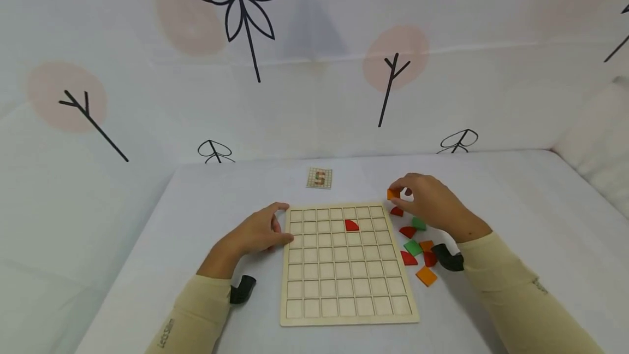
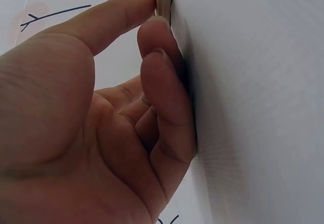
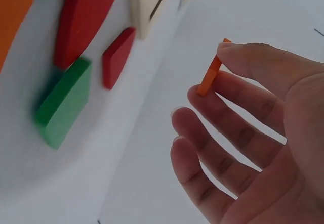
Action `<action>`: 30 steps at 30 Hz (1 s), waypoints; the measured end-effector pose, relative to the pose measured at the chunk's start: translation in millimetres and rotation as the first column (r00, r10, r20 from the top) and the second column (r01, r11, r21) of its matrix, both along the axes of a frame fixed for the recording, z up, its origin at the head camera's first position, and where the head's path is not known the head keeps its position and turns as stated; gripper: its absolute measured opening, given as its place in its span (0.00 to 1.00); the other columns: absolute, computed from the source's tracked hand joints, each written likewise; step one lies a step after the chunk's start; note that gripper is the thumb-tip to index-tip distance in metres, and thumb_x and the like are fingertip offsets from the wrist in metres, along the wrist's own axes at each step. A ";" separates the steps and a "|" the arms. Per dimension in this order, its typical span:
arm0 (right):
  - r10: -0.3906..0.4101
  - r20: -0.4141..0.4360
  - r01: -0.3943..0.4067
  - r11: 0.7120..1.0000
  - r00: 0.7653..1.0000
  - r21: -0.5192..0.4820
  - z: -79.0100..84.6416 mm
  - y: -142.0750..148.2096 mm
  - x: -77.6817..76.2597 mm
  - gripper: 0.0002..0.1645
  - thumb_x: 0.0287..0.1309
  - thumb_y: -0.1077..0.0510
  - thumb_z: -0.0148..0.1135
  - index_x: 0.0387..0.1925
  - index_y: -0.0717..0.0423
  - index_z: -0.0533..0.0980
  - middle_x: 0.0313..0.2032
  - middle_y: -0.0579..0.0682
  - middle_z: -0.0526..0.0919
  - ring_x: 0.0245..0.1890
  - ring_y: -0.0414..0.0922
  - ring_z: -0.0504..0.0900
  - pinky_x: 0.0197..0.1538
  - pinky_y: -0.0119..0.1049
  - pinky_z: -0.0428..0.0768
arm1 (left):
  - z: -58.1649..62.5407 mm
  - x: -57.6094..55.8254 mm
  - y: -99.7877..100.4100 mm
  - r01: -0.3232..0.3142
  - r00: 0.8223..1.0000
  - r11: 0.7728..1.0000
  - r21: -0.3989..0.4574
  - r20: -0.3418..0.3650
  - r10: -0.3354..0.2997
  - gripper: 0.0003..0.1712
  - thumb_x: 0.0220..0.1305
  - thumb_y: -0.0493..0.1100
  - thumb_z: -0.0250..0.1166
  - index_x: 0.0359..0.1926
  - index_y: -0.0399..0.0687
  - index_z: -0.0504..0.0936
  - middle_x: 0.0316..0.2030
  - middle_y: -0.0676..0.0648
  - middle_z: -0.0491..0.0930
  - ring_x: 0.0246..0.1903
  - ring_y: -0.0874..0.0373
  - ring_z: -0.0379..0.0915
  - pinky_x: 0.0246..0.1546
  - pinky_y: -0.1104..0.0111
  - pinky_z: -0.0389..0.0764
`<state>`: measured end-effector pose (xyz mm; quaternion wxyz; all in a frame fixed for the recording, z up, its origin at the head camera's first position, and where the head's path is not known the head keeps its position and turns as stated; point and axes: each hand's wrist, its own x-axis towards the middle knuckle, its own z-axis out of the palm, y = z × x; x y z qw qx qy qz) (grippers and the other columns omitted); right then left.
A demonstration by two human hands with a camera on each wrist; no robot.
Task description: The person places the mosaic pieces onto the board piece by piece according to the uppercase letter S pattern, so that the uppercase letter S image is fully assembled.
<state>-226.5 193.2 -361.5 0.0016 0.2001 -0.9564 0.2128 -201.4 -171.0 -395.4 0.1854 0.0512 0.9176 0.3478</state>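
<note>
A square wooden grid board (image 1: pixel 349 321) lies on the table with one red quarter-circle tile (image 1: pixel 351 225) in an upper cell. My left hand (image 1: pixel 260 231) is at the board's left edge, thumb and index finger touching its side near the top corner. In the left wrist view, the thumb tip meets the board's edge (image 2: pixel 163 1) while other fingers bend beside it. Beyond the board's upper right corner, my right hand (image 1: pixel 432 201) pinches an orange square tile (image 3: pixel 212 72) between thumb and fingers, raised off the table.
Right of the board lie loose tiles: red quarter-circles (image 1: pixel 408 258), green squares (image 1: pixel 413 247) and orange squares (image 1: pixel 426 276). A small pattern card (image 1: pixel 320 178) showing an S-like figure lies behind the board. A printed white cloth (image 1: pixel 314 108) hangs behind the table.
</note>
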 end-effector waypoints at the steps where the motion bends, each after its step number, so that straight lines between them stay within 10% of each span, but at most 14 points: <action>1: 0.005 -0.005 -0.005 1.000 1.000 -0.012 1.9 -2.2 1.6 0.15 0.61 0.56 0.69 0.48 0.58 0.83 0.44 0.53 0.86 0.43 0.50 0.80 0.41 0.41 0.81 | -0.4 -0.4 0.1 0.000 1.000 1.000 0.000 -0.001 0.000 0.44 0.59 0.48 0.74 0.73 0.53 0.64 0.31 0.49 0.76 0.22 0.57 0.73 0.29 0.66 0.70; 30: 0.024 -0.310 -0.127 0.940 0.950 -0.316 26.7 -77.1 17.2 0.14 0.60 0.61 0.70 0.48 0.59 0.84 0.44 0.51 0.87 0.41 0.48 0.82 0.41 0.44 0.82 | -2.1 -1.7 -2.7 0.012 1.000 1.000 -0.016 -0.005 -0.012 0.45 0.59 0.50 0.74 0.73 0.56 0.63 0.31 0.49 0.77 0.22 0.58 0.73 0.29 0.66 0.69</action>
